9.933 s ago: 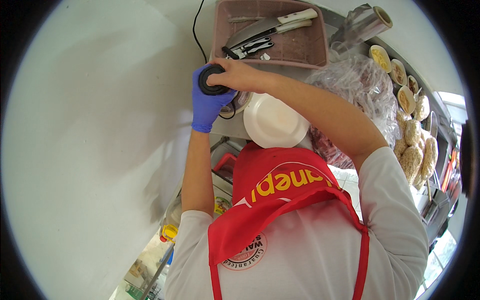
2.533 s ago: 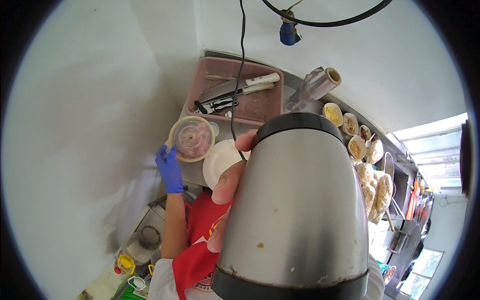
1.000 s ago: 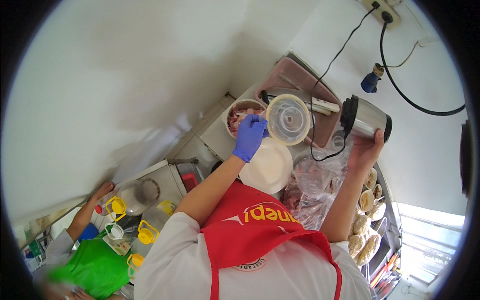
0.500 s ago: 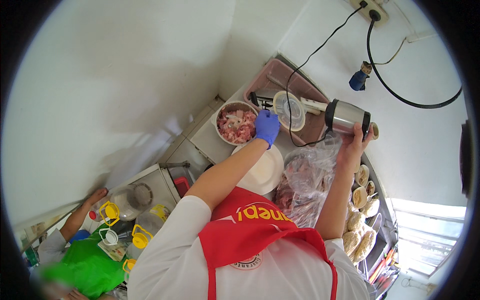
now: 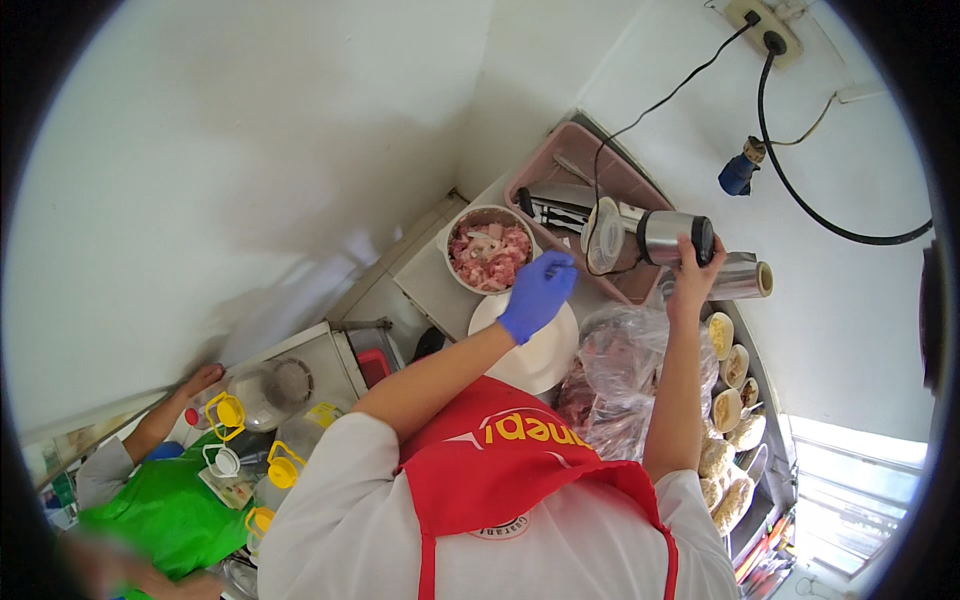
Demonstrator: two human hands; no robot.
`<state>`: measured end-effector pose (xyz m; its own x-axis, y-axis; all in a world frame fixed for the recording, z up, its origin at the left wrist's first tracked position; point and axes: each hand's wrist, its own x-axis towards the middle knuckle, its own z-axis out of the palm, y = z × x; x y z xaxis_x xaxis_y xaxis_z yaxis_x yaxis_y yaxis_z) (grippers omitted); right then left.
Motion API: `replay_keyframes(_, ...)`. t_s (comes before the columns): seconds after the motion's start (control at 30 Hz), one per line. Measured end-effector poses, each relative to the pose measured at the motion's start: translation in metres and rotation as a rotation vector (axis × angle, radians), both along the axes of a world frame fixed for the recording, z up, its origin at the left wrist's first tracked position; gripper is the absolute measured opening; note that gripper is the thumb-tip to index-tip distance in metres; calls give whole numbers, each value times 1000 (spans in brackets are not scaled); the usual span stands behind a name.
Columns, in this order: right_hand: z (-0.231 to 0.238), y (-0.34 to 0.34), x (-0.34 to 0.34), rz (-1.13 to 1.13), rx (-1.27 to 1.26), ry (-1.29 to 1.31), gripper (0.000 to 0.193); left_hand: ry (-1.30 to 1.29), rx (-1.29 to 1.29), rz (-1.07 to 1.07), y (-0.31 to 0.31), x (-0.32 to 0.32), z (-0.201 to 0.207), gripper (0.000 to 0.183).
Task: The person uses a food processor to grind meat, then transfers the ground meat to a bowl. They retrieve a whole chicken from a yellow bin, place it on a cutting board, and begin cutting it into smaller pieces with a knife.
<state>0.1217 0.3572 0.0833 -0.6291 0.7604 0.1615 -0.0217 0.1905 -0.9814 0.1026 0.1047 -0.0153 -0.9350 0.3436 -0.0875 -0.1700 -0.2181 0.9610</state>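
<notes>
On the table (image 5: 424,272), raw meat (image 5: 488,255) now lies uncovered, reachable; the right hand (image 5: 692,270), clamped round the chopper motor (image 5: 660,238), has neared the lid (image 5: 603,238); left hand (image 5: 540,295) curled, grip unclear.

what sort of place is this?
Probably a commercial kitchen's prep corner: there's a white bowl of raw meat pieces, white-handled knives in a pink plastic tray, and the wearer's red apron.

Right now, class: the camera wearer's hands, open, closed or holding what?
Left hand: curled beside the clear lid; whether it grips it cannot be told.
Right hand: closed around the steel appliance.
</notes>
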Motion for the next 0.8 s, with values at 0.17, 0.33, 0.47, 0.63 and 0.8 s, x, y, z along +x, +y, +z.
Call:
replay_keyframes(0.17, -36, -2, -29, 31, 50, -66, 70, 173, -197, 533, -110, -12, 12, 21)
replay_keyframes(0.33, -70, -9, -52, 55, 120, -160, 75, 93, -453, 724, -174, -39, -73, 23)
replay_keyframes(0.47, -71, -33, -56, 102, 279, -216, 78, -188, -372, 492, -173, -31, -59, 33)
replay_keyframes(0.63, -72, -32, -68, 73, 742, -265, 74, -124, -338, 364, -163, -28, -101, 55)
replay_keyframes(0.8, -96, -20, -49, 44, 903, -333, 76, -55, -512, 387, -133, -28, -105, 58)
